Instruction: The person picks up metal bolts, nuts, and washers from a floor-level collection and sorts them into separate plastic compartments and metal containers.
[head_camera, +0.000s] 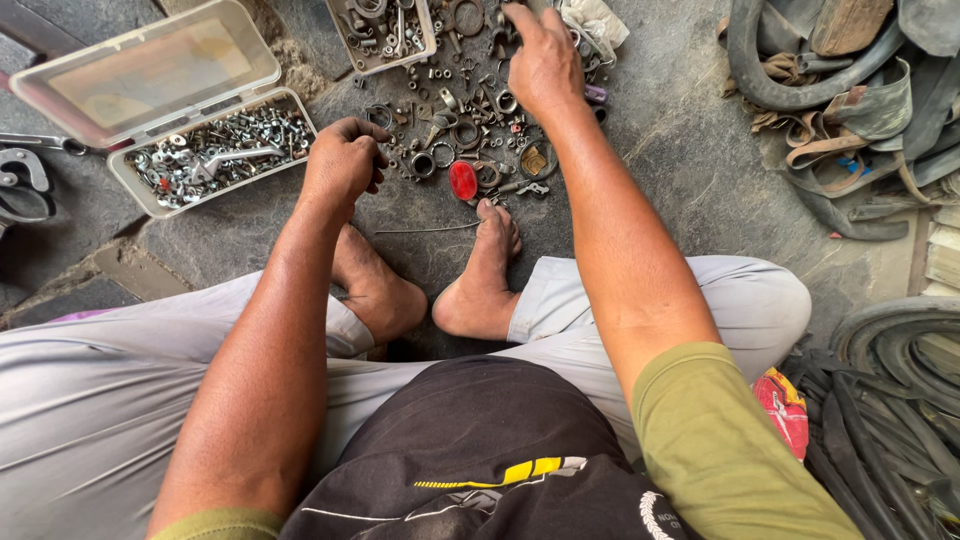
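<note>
A scatter of small metal parts (470, 130), rings, nuts and washers, lies on the stone floor in front of my bare feet. My right hand (543, 62) reaches into the far side of that pile, fingers spread over the pieces. My left hand (343, 160) is curled into a loose fist at the pile's left edge, pinching a small dark part between its fingertips. A red oval reflector (463, 180) lies between my hands, just ahead of my right foot (487, 270). A thin wire (425, 230) rests on the ground by the toes.
An open clear plastic box (215, 150) of bolts and nuts sits at left, lid up. A second small tray of hardware (383, 35) stands at the top. Old rubber tubes and straps (850, 110) pile up at right, with tyres (890, 400) at lower right. Shears (22, 190) lie far left.
</note>
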